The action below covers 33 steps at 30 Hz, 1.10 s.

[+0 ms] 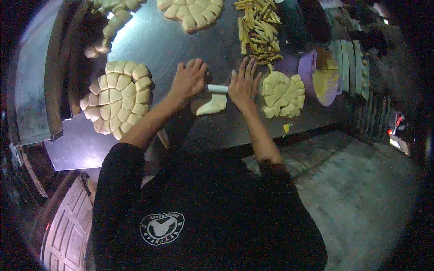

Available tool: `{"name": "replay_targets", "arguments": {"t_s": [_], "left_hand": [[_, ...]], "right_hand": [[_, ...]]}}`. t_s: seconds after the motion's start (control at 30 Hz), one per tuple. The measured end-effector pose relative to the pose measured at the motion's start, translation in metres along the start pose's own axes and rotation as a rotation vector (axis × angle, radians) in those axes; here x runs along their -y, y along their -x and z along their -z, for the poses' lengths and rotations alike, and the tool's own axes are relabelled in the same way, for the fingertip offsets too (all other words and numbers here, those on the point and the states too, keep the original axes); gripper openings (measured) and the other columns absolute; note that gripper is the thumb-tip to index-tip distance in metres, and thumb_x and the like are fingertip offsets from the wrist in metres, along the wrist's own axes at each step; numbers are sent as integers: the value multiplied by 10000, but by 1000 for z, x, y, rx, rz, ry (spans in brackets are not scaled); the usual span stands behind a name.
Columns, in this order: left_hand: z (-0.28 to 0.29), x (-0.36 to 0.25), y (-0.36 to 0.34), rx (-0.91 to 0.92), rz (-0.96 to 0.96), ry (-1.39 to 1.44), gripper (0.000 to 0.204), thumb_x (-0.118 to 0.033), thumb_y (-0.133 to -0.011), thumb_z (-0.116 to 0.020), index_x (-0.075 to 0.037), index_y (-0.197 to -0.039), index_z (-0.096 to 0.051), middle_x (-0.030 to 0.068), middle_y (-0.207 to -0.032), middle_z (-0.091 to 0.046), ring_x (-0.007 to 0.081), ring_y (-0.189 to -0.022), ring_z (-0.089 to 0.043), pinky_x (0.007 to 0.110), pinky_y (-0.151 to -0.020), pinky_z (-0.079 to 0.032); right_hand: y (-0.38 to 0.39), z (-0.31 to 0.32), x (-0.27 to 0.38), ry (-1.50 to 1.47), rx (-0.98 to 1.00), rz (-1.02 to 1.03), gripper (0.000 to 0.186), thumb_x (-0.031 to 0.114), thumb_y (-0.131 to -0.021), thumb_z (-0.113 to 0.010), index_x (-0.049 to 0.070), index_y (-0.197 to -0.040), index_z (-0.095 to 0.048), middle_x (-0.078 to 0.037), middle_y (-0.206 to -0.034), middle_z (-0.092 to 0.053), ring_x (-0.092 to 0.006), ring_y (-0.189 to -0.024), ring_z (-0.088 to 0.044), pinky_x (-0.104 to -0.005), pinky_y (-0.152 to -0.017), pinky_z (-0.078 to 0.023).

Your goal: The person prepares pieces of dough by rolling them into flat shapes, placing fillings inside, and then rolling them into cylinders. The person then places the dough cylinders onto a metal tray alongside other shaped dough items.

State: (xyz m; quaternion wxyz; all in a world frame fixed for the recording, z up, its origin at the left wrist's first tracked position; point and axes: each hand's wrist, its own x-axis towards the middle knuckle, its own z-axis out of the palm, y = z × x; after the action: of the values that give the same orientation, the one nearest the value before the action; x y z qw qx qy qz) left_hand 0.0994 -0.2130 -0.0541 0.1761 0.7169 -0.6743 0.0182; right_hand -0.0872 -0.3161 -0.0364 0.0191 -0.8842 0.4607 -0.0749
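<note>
A short white rolling pin (218, 88) lies crosswise between my hands on the metal worktop. A thin, pale piece of dough (212, 105) reaches out from under it toward me, narrowing to the left. Curled fingers of my left hand (190, 80) close over the pin's left end, which is hidden beneath them. My right hand (242, 86) lies flat over the other end, its fingers stretched away from me and slightly apart. Cut dough pieces form a large round cluster (116, 97) left of my left arm. A smaller dough cluster (284, 94) sits just right of my right hand.
Yellow-brown strips, perhaps sliced banana, form a pile (260, 29) beyond my right hand. More dough pieces (192, 11) lie at the far side of the metal worktop (149, 40). A purple container (307, 64) stands at right. A yellow scrap (286, 129) is near the front edge.
</note>
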Motion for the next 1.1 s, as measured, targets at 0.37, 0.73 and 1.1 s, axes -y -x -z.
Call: {"name": "replay_targets", "arguments": {"t_s": [0.37, 0.73, 1.1], "left_hand": [[2, -11, 56, 2, 150, -52, 258, -286, -885, -563, -115, -1057, -650, 68, -1054, -620, 243, -1034, -566, 435, -834, -432], [16, -88, 122, -48, 474, -52, 628, -292, -957, -468, 109, -1426, -351, 297, -1529, -285, 405, -1441, -267, 542, -1159, -225], [32, -97, 169, 28, 193, -285, 435, -264, -904, -563, 37, -1215, -520, 205, -1235, -509, 364, -1150, -490, 468, -959, -402]], "right_hand": [[-20, -9, 12, -15, -120, 39, 639, 390, -1028, -339, 40, -1543, -201, -268, -1598, -86, -446, -1482, -54, -676, -1132, -37], [81, 12, 16, 6, -2, 129, 576, 253, -993, -358, 120, -1545, -263, -180, -1623, -107, -407, -1491, -83, -750, -1084, -31], [104, 5, 10, -511, 88, 212, 510, 150, -1004, -340, -99, -1449, -328, -285, -1553, -234, -445, -1445, -212, -488, -1198, -156]]}}
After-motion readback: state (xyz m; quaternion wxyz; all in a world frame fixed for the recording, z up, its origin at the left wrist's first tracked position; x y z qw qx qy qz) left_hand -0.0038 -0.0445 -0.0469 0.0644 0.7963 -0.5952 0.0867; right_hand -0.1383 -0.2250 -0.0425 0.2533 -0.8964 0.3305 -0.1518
